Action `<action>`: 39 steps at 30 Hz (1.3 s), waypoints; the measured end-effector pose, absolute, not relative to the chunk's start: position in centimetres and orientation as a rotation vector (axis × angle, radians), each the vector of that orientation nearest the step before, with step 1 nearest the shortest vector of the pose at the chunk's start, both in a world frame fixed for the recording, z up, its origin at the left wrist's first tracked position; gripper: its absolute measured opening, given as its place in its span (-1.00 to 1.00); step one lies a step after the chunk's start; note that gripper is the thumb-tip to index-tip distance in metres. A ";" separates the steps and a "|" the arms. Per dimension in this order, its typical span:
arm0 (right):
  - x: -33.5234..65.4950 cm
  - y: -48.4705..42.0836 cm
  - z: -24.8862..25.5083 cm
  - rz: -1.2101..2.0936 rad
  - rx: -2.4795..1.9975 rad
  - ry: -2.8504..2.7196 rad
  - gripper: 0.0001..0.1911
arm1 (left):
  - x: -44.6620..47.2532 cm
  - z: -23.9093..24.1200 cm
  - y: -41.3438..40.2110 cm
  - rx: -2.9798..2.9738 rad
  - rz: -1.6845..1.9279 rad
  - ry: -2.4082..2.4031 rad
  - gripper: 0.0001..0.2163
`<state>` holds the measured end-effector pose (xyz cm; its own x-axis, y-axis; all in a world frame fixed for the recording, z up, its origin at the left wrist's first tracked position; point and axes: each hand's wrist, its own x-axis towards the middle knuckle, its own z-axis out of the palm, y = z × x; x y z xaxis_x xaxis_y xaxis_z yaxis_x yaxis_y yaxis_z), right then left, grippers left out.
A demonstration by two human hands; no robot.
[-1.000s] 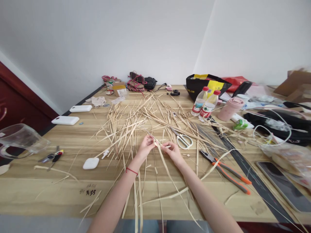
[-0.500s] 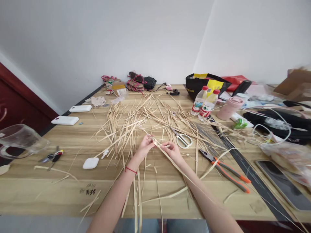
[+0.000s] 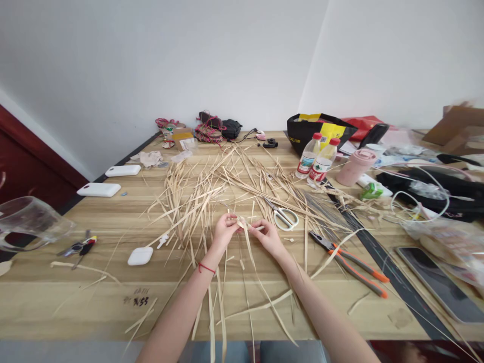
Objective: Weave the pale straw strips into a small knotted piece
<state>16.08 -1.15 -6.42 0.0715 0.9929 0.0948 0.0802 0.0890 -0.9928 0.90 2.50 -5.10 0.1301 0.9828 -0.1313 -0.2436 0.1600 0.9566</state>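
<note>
Both hands meet over the middle of the table, pinching a small pale woven piece of straw strips (image 3: 242, 222). My left hand (image 3: 226, 229) grips its left side with thumb and fingers. On the other side, my right hand (image 3: 267, 235) pinches the strips at its right edge. One long flat straw strip (image 3: 260, 282) hangs from the piece toward the table's front edge. Beyond the hands spreads a loose heap of dry straw strips (image 3: 196, 196). White-handled scissors (image 3: 286, 219) lie just past my right hand, their blades partly under straw.
Orange-handled pliers (image 3: 348, 262) and a phone (image 3: 438, 282) lie to the right. Two water bottles (image 3: 321, 164), a pink cup (image 3: 356, 167) and a black bag (image 3: 302, 132) stand behind. At left are a clear pitcher (image 3: 34, 222), a white case (image 3: 140, 255) and keys (image 3: 79, 247).
The long strip has swung from along my right forearm to hang down between my arms. A thin strand that pointed away from my left hand no longer shows there. Both hands stay close together.
</note>
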 end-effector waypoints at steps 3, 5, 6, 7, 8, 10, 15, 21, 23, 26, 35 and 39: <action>16.0 -1.2 -6.3 1.047 -1.242 -1.219 -0.65 | 0.8 -5.2 2.5 0.991 1.114 1.002 -0.65; 16.1 -1.1 -6.1 1.063 -1.223 -1.168 -0.63 | 0.7 -5.0 2.4 0.978 1.083 0.965 -0.68; 16.1 -1.1 -6.0 1.073 -1.210 -1.142 -0.63 | 0.7 -4.8 2.3 0.967 1.054 0.939 -0.69; 16.2 -1.1 -5.9 1.080 -1.200 -1.115 -0.63 | 0.7 -4.5 2.2 0.958 1.019 0.913 -0.71; 16.3 -1.1 -5.8 1.081 -1.195 -1.090 -0.63 | 0.6 -4.2 2.0 0.951 0.969 0.885 -0.72; 16.5 -1.1 -5.6 1.065 -1.204 -1.047 -0.64 | 0.5 -3.6 1.7 0.939 0.846 0.824 -0.74; 16.5 -1.0 -5.6 0.963 -1.221 -0.969 -0.65 | 0.6 -2.1 0.5 1.045 0.603 0.753 -0.63; 16.5 -1.0 -5.7 0.875 -1.271 -0.948 -0.67 | 1.4 -0.8 -1.2 1.261 0.348 0.708 -0.61; 16.6 -1.0 -5.8 0.864 -1.266 -0.936 -0.67 | 1.8 -0.6 -1.8 1.335 0.245 0.700 -0.61; 16.8 -0.9 -5.9 0.895 -1.260 -0.909 -0.66 | 2.5 -0.7 -2.7 1.401 0.122 0.685 -0.60; 17.0 -0.7 -6.2 0.887 -1.254 -0.953 -0.64 | 4.2 -1.8 -4.0 1.261 0.247 0.645 -0.65; 16.8 -0.7 -6.5 0.865 -1.277 -0.979 -0.65 | 2.9 -1.0 -2.0 1.233 0.588 0.676 -0.73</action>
